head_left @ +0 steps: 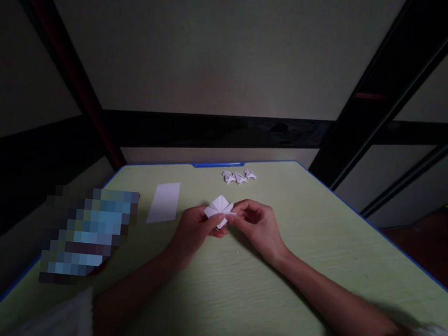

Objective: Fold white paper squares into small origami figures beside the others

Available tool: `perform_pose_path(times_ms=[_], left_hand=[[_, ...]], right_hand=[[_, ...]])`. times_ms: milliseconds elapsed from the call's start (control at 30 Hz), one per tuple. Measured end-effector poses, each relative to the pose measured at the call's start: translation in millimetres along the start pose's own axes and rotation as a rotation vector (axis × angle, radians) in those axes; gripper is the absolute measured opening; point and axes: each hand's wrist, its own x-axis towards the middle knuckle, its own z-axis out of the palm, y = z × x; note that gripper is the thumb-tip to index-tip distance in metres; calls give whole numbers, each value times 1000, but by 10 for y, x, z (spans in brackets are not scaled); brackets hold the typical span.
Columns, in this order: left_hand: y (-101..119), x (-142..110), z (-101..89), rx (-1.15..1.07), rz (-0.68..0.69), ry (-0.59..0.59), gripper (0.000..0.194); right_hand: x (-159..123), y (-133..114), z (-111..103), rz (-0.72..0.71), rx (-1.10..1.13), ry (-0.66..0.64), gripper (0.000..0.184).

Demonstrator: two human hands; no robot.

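Left hand [194, 227] clasping folded white paper [219, 203], right hand [257, 223] pinching its edge

Table [235, 296]: yours is pale green, faintly wood-grained, edged in blue.
Paper figures [240, 179]: three small white folded ones sit grouped near the edge farthest from you.
Paper sheet [164, 203]: white, flat, left of your centre.
Pixelated object [94, 235]: at your left, too obscured to identify.
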Motion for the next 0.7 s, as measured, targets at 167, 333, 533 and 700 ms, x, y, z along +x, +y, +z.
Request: perform_pose_path(times_ms=[167,333,533,700], left_hand=[[15,-11,11,18,-11,33,15],[20,-14,16,19,1,43,16],[17,-9,24,30,-11,72,15],[-2,-1,16,-7,-23,66,13]], right_hand=[[-1,7,1,-78,-25,18,14],[5,22,-26,-191,-94,5,7],[2,37,-41,-283,-193,-16,4],[-15,27,-66,-405,-310,-33,10]])
